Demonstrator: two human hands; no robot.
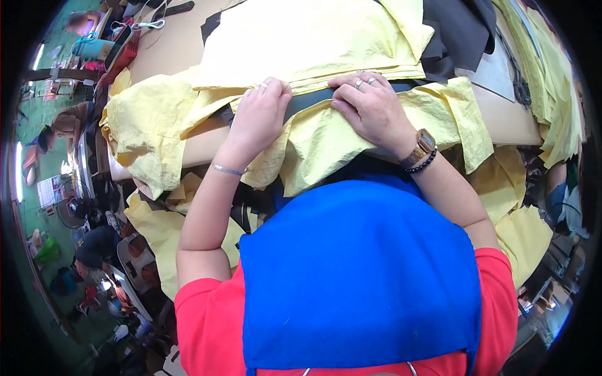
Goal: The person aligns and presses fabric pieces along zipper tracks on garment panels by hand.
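Observation:
Yellow fabric (pixel 301 47) lies in a layered stack across the table, its folded edge towards me. My left hand (pixel 260 116) is closed, its fingertips pinching yellow cloth at the left part of that edge. Further right, my right hand (pixel 370 109) has its fingers bent and pressed together on a yellow piece (pixel 332 141) that hangs over the table's front edge. A strip of dark material (pixel 307 103) shows between the stack and this hanging piece. More crumpled yellow fabric (pixel 147 122) spreads to the left of my left hand.
Dark cloth (pixel 454 37) lies right of the stack. Yellow pieces (pixel 542 81) hang at the far right. A red basket (pixel 125 53) and white cable (pixel 153 24) are at the back left. Other people (pixel 94 247) sit at worktables on the left, beyond the table (pixel 511 122).

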